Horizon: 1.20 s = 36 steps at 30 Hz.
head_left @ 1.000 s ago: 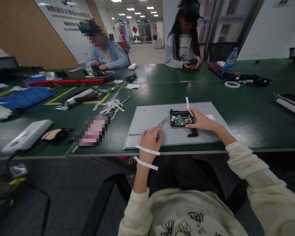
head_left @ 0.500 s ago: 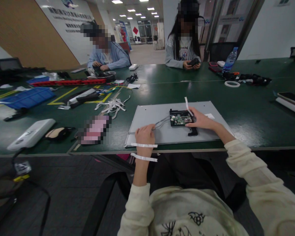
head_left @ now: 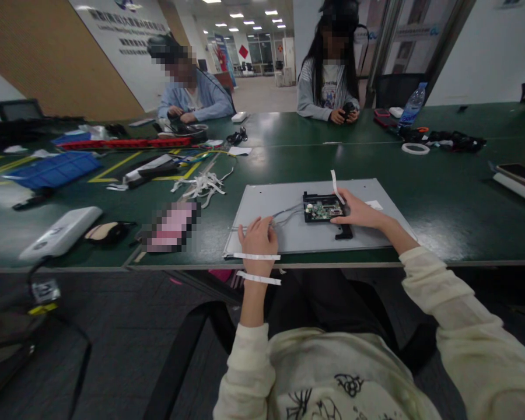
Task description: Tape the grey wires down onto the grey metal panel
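Note:
A black frame with a green circuit board (head_left: 322,210) lies on a grey panel (head_left: 271,195). My right hand (head_left: 357,210) grips the frame's right side, thumb at the lower edge and fingers at the upper corner, beside an upright white paper strip (head_left: 334,182). Grey cables (head_left: 289,213) run left from the board to my left hand (head_left: 259,239), whose fingers are bent around them over the panel's left part. White strips (head_left: 258,256) cross my left wrist. Near the panel's lower edge, below the board, sits a black bracket piece (head_left: 343,233).
Left of the panel lie a phone (head_left: 172,227), a pile of white strips (head_left: 203,185), a white power strip (head_left: 61,233) and a blue tray (head_left: 52,170). Two people sit across the table. A bottle (head_left: 413,105) and white tape ring (head_left: 415,149) are at the back right.
My left hand's fingers have lifted and shifted a little, one now standing apart at the left. My right hand still grips the frame. The view has moved slightly.

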### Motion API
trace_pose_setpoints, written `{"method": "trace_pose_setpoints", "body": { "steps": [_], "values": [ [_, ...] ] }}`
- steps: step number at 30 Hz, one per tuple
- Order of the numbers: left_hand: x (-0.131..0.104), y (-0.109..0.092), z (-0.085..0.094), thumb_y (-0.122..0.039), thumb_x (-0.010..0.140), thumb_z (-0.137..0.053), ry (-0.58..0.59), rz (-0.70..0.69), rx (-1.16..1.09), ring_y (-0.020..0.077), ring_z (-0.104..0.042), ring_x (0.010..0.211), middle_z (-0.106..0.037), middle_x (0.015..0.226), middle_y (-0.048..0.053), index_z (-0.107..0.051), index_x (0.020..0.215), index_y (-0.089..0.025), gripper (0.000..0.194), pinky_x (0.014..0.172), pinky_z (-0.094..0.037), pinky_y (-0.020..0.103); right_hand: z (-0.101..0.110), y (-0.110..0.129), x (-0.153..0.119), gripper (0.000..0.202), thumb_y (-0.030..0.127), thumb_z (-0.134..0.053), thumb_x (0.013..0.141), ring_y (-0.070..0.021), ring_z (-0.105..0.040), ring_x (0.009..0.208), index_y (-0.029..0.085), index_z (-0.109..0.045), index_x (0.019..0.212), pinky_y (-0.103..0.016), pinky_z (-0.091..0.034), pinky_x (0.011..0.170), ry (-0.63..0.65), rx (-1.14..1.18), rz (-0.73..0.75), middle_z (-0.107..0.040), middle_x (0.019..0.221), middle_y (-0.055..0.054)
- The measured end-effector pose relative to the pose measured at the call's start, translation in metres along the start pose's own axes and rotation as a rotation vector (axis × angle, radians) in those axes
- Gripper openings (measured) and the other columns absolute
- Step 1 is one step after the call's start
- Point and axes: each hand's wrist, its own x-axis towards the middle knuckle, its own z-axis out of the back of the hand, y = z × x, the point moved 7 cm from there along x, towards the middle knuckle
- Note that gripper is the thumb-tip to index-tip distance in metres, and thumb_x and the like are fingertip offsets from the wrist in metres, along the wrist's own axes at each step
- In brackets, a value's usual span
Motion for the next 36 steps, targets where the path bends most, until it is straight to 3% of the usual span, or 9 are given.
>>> {"method": "trace_pose_setpoints", "body": {
  "steps": [6, 12, 15, 18, 21, 25, 29, 36],
  "values": [
    [0.006, -0.007, 0.004, -0.015, 0.086, -0.044, 0.007, 0.006, -0.03, 0.0251, -0.051, 0.126, -0.065, 0.122, 0.007, -0.06, 0.114, -0.024, 0.034, 0.112, -0.021, 0.056, 0.0, 0.0, -0.001, 0.088, 0.05, -0.073, 0.07, -0.0303, -0.044, 0.129, 0.023, -0.03, 0.141, -0.047, -0.033, 0.111, -0.002, 0.003, -0.017, -0.042, 0.142, -0.013],
    [0.036, -0.059, 0.008, -0.021, 0.089, -0.046, 0.105, -0.212, -0.121, 0.0246, -0.049, 0.126, -0.058, 0.13, 0.01, -0.054, 0.124, -0.019, 0.037, 0.108, -0.033, 0.045, 0.0, 0.001, 0.0, 0.088, 0.049, -0.074, 0.07, -0.0304, -0.045, 0.128, 0.023, -0.029, 0.141, -0.048, -0.034, 0.109, -0.005, 0.003, -0.005, -0.043, 0.141, -0.014],
    [0.06, -0.086, -0.011, -0.026, 0.091, -0.048, 0.191, -0.297, -0.159, 0.0255, -0.051, 0.123, -0.058, 0.129, 0.012, -0.052, 0.128, -0.016, 0.039, 0.105, -0.037, 0.042, 0.001, 0.003, 0.001, 0.087, 0.048, -0.073, 0.071, -0.0296, -0.047, 0.126, 0.022, -0.029, 0.141, -0.047, -0.035, 0.108, -0.002, 0.011, 0.024, -0.044, 0.14, -0.014],
    [0.083, -0.097, -0.046, -0.03, 0.092, -0.048, 0.257, -0.293, -0.173, 0.0266, -0.052, 0.122, -0.055, 0.132, 0.015, -0.051, 0.129, -0.014, 0.041, 0.104, -0.039, 0.041, 0.002, 0.004, 0.001, 0.086, 0.048, -0.074, 0.07, -0.0292, -0.047, 0.126, 0.023, -0.031, 0.14, -0.047, -0.035, 0.108, 0.009, 0.014, 0.049, -0.045, 0.138, -0.012],
    [0.099, -0.096, -0.081, -0.033, 0.092, -0.05, 0.319, -0.277, -0.191, 0.0281, -0.05, 0.124, -0.053, 0.133, 0.018, -0.05, 0.13, -0.011, 0.044, 0.105, -0.039, 0.041, 0.004, 0.002, 0.001, 0.086, 0.048, -0.074, 0.07, -0.0292, -0.046, 0.126, 0.023, -0.031, 0.14, -0.047, -0.034, 0.109, -0.006, 0.002, 0.053, -0.046, 0.138, -0.012],
    [0.106, -0.081, -0.107, -0.038, 0.094, -0.047, 0.343, -0.212, -0.241, 0.0295, -0.045, 0.13, -0.048, 0.139, 0.022, -0.043, 0.137, -0.005, 0.055, 0.108, -0.036, 0.04, 0.005, 0.001, 0.001, 0.084, 0.048, -0.073, 0.071, -0.0294, -0.043, 0.129, 0.023, -0.031, 0.141, -0.048, -0.031, 0.11, -0.033, -0.015, 0.087, -0.043, 0.14, -0.012],
    [0.105, -0.069, -0.119, -0.047, 0.095, -0.04, 0.385, -0.187, -0.286, 0.0284, -0.042, 0.134, -0.045, 0.143, 0.022, -0.036, 0.141, -0.003, 0.064, 0.11, -0.034, 0.037, 0.004, -0.003, 0.001, 0.085, 0.046, -0.074, 0.07, -0.0302, -0.04, 0.132, 0.023, -0.033, 0.14, -0.047, -0.029, 0.113, -0.072, -0.039, 0.112, -0.039, 0.143, -0.013],
    [0.101, -0.067, -0.121, -0.051, 0.096, -0.032, 0.434, -0.182, -0.262, 0.0276, -0.045, 0.133, -0.046, 0.144, 0.02, -0.034, 0.143, -0.004, 0.066, 0.11, -0.033, 0.036, 0.003, -0.002, -0.003, 0.083, 0.046, -0.074, 0.07, -0.0303, -0.049, 0.123, 0.023, -0.034, 0.139, -0.047, -0.037, 0.106, -0.073, -0.026, 0.051, -0.049, 0.134, -0.012]
  ]
}}
